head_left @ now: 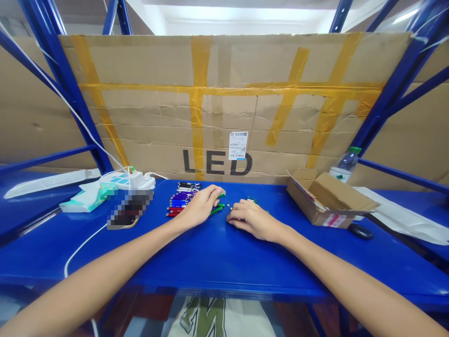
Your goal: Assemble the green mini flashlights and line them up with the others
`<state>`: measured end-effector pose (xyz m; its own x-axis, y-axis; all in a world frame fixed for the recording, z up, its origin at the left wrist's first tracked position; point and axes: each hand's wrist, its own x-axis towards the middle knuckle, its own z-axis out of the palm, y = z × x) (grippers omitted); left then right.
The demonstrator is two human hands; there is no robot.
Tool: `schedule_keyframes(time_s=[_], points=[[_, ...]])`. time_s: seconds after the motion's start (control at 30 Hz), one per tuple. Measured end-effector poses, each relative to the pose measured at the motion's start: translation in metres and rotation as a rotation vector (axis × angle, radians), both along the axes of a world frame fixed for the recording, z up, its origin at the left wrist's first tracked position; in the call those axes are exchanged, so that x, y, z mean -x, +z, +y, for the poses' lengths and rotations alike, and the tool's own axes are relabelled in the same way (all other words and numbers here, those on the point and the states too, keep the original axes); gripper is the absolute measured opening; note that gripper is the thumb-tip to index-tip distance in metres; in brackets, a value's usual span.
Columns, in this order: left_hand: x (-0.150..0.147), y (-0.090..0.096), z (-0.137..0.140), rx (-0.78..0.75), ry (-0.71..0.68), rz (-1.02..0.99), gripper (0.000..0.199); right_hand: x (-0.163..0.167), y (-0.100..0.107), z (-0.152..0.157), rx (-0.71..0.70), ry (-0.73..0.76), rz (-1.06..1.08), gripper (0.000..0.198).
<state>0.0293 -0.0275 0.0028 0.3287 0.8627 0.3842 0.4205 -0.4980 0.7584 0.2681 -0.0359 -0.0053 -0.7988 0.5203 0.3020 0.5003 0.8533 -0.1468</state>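
Observation:
My left hand (202,206) is closed around a slim green metal tube (221,195), held just above the blue table. Below its fingers lies another green tube (217,209). My right hand (253,219) rests on the table with its fingers curled down and pressed together; what they hold, if anything, is hidden. Close to its fingertips is a small silvery round piece (228,206). More green parts (251,200) show behind the knuckles. Left of my left hand, several slim pen-like tubes lie in a row: red ones (173,212), blue ones (178,203), purple ones (182,195) and black ones (184,185).
An open cardboard box (328,201) stands at the right, with a mouse (360,231) and a bottle (347,164) beside it. At the left are a phone (129,210), a tissue pack (87,199) and a power strip (122,179). A cardboard wall (157,126) closes the back.

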Motion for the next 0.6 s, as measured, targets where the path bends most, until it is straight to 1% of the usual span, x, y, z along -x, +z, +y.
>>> schedule_keyframes(time_s=[0.03,0.1,0.2,0.27,0.33,0.43,0.6], points=[[-0.001,0.0,0.0,-0.006,-0.021,-0.004,0.045,-0.002,0.001,0.001,0.012,-0.017,0.062,0.021],[-0.002,-0.002,-0.002,-0.007,-0.064,-0.015,0.046,-0.005,0.004,0.004,0.06,-0.065,0.249,0.021],[-0.005,-0.007,-0.004,0.037,-0.133,-0.069,0.037,-0.008,0.009,0.007,0.169,-0.156,0.549,0.019],[-0.007,-0.01,-0.004,0.048,-0.172,-0.089,0.031,-0.007,0.012,0.006,0.246,-0.182,0.675,0.02],[-0.008,-0.012,-0.005,0.038,-0.189,-0.085,0.025,-0.005,0.014,0.002,0.298,-0.178,0.751,0.022],[-0.01,-0.015,-0.004,0.044,-0.196,-0.077,0.02,-0.001,0.016,-0.002,0.323,-0.17,0.808,0.023],[-0.011,-0.02,-0.003,0.152,-0.201,-0.123,0.027,0.001,0.014,-0.003,0.362,-0.162,0.846,0.022]])
